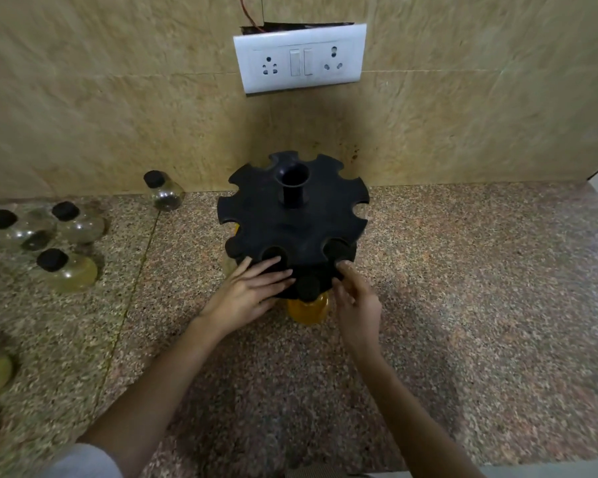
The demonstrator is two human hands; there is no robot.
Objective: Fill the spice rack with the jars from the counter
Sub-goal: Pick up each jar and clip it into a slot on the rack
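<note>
I have both hands on the near edge of the black spice rack (292, 215), which stands on the bench (463, 270) against the wall. My left hand (247, 294) lies flat with its fingers (273, 274) spread and open across the rim, gripping nothing. My right hand (358, 298) is loosely curled, its fingertips (344, 267) touching the rim at the next notch, and it holds nothing either. Just between my two sets of fingers hangs an amber-filled jar (308, 307), its black cap seated in a lower slot. I judge I am steadying or turning the rack to bring an empty notch round, with one jar just placed. Most upper notches look empty, so the job is early. Well to the left of my left fingers wait the loose jars (68, 270) on the bench. Next I need to reach there, close round one, and carry it back.
</note>
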